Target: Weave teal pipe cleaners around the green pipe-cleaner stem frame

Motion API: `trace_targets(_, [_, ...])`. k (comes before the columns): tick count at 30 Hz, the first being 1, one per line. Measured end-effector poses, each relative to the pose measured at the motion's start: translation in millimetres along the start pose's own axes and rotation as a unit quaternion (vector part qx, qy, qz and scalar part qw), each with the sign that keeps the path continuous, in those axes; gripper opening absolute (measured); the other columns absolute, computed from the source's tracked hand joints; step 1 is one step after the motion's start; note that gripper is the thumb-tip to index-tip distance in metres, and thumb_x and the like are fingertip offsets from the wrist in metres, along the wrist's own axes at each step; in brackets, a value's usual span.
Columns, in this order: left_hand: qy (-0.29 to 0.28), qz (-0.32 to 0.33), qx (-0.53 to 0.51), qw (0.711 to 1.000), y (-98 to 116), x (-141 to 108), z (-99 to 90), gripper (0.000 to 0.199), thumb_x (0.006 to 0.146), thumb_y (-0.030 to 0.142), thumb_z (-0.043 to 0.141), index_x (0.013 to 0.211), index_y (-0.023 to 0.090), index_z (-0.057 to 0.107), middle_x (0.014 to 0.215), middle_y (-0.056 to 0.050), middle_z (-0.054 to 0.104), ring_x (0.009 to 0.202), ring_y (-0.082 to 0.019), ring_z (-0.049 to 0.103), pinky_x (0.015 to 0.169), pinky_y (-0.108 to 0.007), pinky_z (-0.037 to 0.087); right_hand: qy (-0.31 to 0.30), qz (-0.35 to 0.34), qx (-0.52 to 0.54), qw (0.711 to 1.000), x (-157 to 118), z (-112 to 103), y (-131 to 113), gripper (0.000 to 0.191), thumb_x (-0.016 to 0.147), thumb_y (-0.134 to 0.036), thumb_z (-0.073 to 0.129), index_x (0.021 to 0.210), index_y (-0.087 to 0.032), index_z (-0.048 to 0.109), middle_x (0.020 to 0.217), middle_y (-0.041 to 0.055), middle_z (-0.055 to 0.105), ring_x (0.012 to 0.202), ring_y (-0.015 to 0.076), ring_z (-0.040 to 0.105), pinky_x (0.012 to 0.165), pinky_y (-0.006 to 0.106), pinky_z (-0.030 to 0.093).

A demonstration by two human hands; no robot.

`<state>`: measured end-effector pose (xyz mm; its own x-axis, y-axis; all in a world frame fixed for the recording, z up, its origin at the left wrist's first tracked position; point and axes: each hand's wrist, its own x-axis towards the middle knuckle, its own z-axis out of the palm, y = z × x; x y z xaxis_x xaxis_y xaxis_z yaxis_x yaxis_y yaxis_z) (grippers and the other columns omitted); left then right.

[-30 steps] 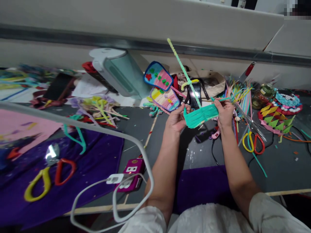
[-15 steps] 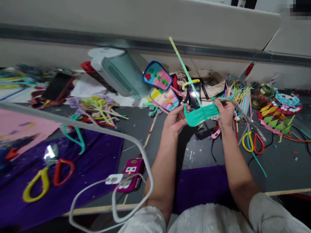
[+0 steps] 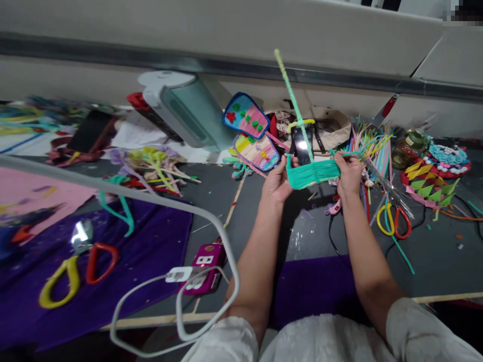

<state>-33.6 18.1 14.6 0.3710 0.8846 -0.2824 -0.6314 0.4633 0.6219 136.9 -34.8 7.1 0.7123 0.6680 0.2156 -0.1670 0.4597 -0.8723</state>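
Observation:
A green panel of joined pipe cleaners (image 3: 315,173) is held level above the grey table by both hands. My left hand (image 3: 279,180) pinches its left end, where one strand bends upward. My right hand (image 3: 349,173) grips its right end, thumb on top. A long pale green and yellow stem (image 3: 290,90) with a yellow crosspiece (image 3: 307,122) rises behind the panel's middle. Where the stem's lower end joins, if it does, cannot be made out.
Scissors (image 3: 393,221) lie right of my right forearm, others (image 3: 90,264) on purple cloth at left. A pink glue gun (image 3: 335,207), a magenta power strip (image 3: 206,269), a white cable (image 3: 217,216) and a loose pipe cleaner bundle (image 3: 377,151) surround the hands.
My left hand has shifted slightly right and up, and the panel's left side has risen a little. The stem's top now appears further right and higher. Both hands keep their hold.

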Motion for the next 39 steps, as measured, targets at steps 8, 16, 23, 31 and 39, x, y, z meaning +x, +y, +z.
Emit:
trace_targets(8, [-0.098, -0.037, 0.066, 0.992, -60, -4, 12.6, 0.027, 0.062, -0.002, 0.075, 0.083, 0.015, 0.075, 0.086, -0.006, 0.078, 0.085, -0.021, 0.073, 0.088, -0.033, 0.055, 0.089, 0.099, 0.075, 0.988, -12, 14, 14, 0.039, 0.062, -0.044, 0.085, 0.078, -0.018, 0.061, 0.072, -0.0028, 0.068, 0.069, 0.0127, 0.065, 0.071, 0.030, 0.057])
trace_targets(16, [-0.076, 0.033, -0.036, 0.996, -71, -15, 30.8, 0.038, 0.078, 0.021, 0.081, 0.115, 0.024, 0.072, 0.110, -0.004, 0.078, 0.107, -0.019, 0.071, 0.101, -0.035, 0.052, 0.032, 0.069, 0.012, 0.997, -20, 21, 7, 0.035, 0.063, -0.044, 0.082, 0.076, -0.018, 0.064, 0.073, -0.0013, 0.071, 0.069, 0.0127, 0.065, 0.069, 0.028, 0.055])
trace_targets(23, [-0.062, -0.001, -0.078, 0.995, -66, -18, 35.6, 0.036, 0.090, 0.020, 0.071, 0.125, 0.024, 0.067, 0.115, -0.005, 0.077, 0.107, -0.019, 0.072, 0.104, -0.037, 0.053, -0.005, 0.019, -0.035, 0.999, -20, 17, -4, 0.029, 0.075, -0.045, 0.072, 0.082, -0.017, 0.070, 0.083, 0.0010, 0.073, 0.072, 0.0109, 0.062, 0.067, 0.023, 0.049])
trace_targets(31, [-0.057, -0.001, -0.072, 0.996, -70, -16, 33.4, 0.028, 0.089, 0.021, 0.072, 0.117, 0.021, 0.070, 0.097, -0.004, 0.079, 0.097, -0.018, 0.075, 0.102, -0.034, 0.054, -0.013, 0.074, 0.035, 0.997, -16, 12, 1, 0.027, 0.068, -0.041, 0.078, 0.075, -0.017, 0.066, 0.068, -0.0051, 0.064, 0.058, 0.0074, 0.051, 0.057, 0.021, 0.042])
trace_targets(39, [-0.054, 0.043, -0.048, 0.996, -79, -4, 20.4, 0.028, 0.074, 0.025, 0.086, 0.099, 0.019, 0.075, 0.094, -0.003, 0.079, 0.094, -0.018, 0.074, 0.101, -0.034, 0.054, 0.019, 0.086, -0.064, 0.994, -11, 4, 18, 0.036, 0.068, -0.047, 0.077, 0.076, -0.020, 0.055, 0.066, -0.0062, 0.059, 0.061, 0.0096, 0.054, 0.060, 0.023, 0.046])
